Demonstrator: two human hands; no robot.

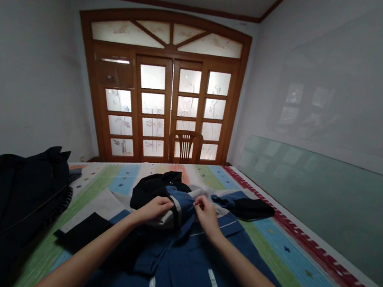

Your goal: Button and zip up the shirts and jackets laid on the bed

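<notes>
A blue jacket (190,268) with black and grey panels, white zip pockets and a black hood lies spread on the bed in front of me. My left hand (155,206) is closed on the fabric at the left side of the jacket's collar. My right hand (205,211) pinches the collar's right side, fingers pressed together close to a small snap. Both forearms reach over the jacket's chest. The black hood (156,184) lies just beyond my hands.
The bed carries a striped, multicoloured cover (290,254). A pile of dark clothing (6,202) sits at the left edge. A wooden chair (185,145) stands past the foot of the bed before wooden glass-paned doors (160,110). The right wall runs beside the bed.
</notes>
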